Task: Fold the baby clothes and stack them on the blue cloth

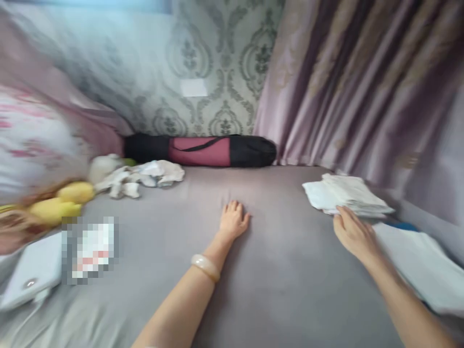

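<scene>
My left hand (pixel 234 220) lies flat and open on the grey-mauve bed sheet (pixel 261 270), fingers stretched forward, a pale bangle (pixel 205 267) on its wrist. My right hand (pixel 353 232) reaches to the right and touches the near edge of a stack of folded white cloths (pixel 346 193); its fingers are blurred and partly hidden against the stack. Nothing is lifted off the sheet.
A black and dark-red long bag (pixel 203 150) lies along the patterned wall. Crumpled pale cloth (pixel 145 176) and yellow soft toys (pixel 61 203) sit at the left. A curtain (pixel 362 82) hangs at the right. More white fabric (pixel 424 266) lies under my right forearm.
</scene>
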`<act>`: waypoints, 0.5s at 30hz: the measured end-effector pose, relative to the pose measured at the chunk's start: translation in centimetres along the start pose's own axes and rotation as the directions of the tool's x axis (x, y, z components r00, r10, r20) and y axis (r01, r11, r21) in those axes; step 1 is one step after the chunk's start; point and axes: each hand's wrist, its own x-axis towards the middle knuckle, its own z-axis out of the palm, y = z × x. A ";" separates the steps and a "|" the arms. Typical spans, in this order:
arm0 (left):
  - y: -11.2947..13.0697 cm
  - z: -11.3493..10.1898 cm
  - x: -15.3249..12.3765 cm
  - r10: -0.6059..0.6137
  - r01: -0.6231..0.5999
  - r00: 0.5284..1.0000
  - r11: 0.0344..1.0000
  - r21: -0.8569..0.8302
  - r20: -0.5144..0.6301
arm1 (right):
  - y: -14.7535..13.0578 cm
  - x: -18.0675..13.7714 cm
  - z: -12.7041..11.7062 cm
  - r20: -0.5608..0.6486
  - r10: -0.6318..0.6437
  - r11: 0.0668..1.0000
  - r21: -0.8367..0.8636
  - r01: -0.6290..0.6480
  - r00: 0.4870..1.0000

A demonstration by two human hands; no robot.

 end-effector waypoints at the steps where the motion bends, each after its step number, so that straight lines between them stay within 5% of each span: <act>1: 0.0 0.0 0.1 -0.005 0.005 1.000 1.000 0.005 0.005 | -1.3 0.3 1.0 0.014 -0.069 0.997 0.031 0.069 0.998; 10: -1.0 -0.2 0.5 0.046 -0.048 0.999 0.993 0.110 0.021 | -16.2 0.2 7.4 0.240 -0.406 0.903 0.253 0.347 0.882; 15: -4.9 -2.6 1.6 0.223 -0.214 0.969 0.972 -0.092 0.108 | -20.2 -0.3 8.4 0.288 -0.442 0.889 0.263 0.374 0.849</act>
